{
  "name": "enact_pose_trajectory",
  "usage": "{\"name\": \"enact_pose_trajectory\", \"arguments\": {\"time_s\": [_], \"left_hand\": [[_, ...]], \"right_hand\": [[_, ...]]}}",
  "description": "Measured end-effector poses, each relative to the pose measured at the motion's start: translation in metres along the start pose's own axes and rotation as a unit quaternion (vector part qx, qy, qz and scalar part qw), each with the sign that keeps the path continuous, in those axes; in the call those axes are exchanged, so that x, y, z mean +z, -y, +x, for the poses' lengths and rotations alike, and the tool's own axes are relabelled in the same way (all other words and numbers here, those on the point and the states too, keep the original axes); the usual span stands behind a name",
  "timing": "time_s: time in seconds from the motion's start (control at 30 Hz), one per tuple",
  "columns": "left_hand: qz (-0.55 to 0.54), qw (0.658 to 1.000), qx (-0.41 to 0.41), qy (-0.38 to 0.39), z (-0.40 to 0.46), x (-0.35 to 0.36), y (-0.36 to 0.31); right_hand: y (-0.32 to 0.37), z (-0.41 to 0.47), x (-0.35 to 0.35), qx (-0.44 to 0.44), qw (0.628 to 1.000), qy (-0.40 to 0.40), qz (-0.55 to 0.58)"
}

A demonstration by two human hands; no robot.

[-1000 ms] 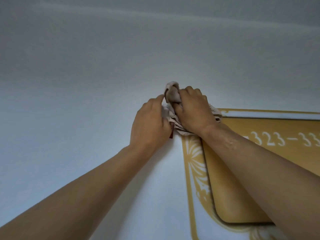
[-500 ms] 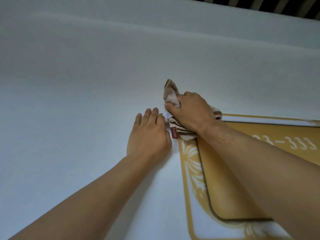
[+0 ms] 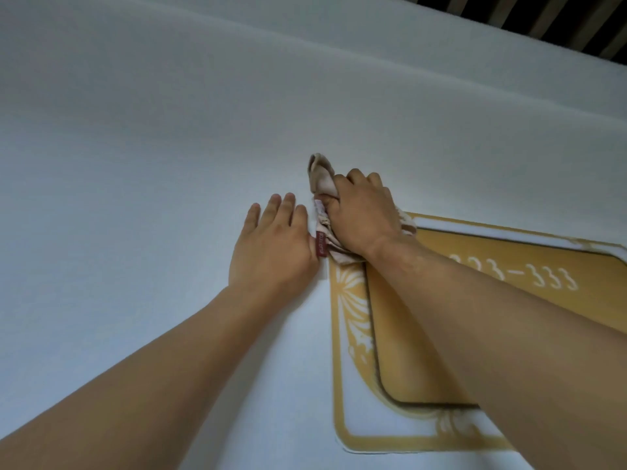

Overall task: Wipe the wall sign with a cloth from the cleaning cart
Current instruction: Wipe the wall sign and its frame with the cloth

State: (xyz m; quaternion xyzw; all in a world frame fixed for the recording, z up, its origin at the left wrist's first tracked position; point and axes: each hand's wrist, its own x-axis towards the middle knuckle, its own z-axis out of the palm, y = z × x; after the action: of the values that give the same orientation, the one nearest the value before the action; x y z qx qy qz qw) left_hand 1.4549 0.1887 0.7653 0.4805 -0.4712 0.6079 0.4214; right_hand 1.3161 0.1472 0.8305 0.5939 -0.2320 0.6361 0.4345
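The right hand [image 3: 364,212] is gripping the bunched cloth [image 3: 322,178] against the sign [image 3: 400,334] at its 11 o'clock corner. The left hand [image 3: 271,245], fingers straight, is lying flat on the wall [image 3: 169,130] just beside it.

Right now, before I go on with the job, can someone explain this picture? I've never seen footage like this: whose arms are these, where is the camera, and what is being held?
There is no machine here. The camera is worn on a person's head and looks up along both bare arms at a white wall. On the wall hangs a gold and white wall sign with pale numbers on it. The right hand grips a bunched beige cloth and presses it on the sign's upper left corner. A small red tag hangs from the cloth. The left hand holds nothing; it lies flat on the wall beside the cloth, fingers straight. The dark slats at top right are probably the ceiling.
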Motion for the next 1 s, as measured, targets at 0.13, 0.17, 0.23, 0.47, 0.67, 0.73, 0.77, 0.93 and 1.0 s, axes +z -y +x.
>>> {"name": "enact_pose_trajectory", "arguments": {"time_s": [0.13, 0.17, 0.23, 0.47, 0.67, 0.73, 0.77, 0.93, 1.0], "left_hand": [[0.001, 1.0, -0.014, 0.02, -0.003, -0.003, -0.006], [0.009, 0.999, -0.019, 0.03, -0.001, -0.004, -0.007], [0.036, 0.999, -0.034, 0.022, 0.006, -0.008, -0.014], [0.134, 0.983, -0.125, 0.02, 0.025, -0.011, -0.065], [0.11, 0.974, -0.198, -0.008, 0.025, -0.002, -0.084], [0.11, 0.97, -0.217, 0.008, 0.026, 0.001, -0.094], [0.134, 0.968, -0.212, 0.024, 0.026, 0.002, -0.098], [0.179, 0.969, -0.161, 0.054, 0.014, 0.003, -0.086], [0.151, 0.974, -0.162, 0.041, 0.01, 0.001, -0.076]], "right_hand": [[-0.005, -0.002, -0.002, -0.013, 1.0, -0.008, -0.004], [-0.007, -0.003, -0.002, -0.019, 1.0, -0.01, -0.003], [-0.012, -0.005, -0.002, -0.039, 0.999, -0.011, 0.001], [-0.06, -0.001, -0.01, -0.053, 0.999, -0.005, -0.004], [-0.15, -0.017, -0.025, -0.039, 0.999, 0.016, 0.002], [-0.168, -0.021, -0.028, -0.038, 0.999, 0.03, 0.004], [-0.178, -0.021, -0.03, -0.04, 0.999, 0.034, 0.004], [-0.246, -0.029, -0.038, -0.03, 0.998, 0.052, 0.005], [-0.278, -0.037, -0.041, -0.02, 0.999, 0.047, -0.002]]}}
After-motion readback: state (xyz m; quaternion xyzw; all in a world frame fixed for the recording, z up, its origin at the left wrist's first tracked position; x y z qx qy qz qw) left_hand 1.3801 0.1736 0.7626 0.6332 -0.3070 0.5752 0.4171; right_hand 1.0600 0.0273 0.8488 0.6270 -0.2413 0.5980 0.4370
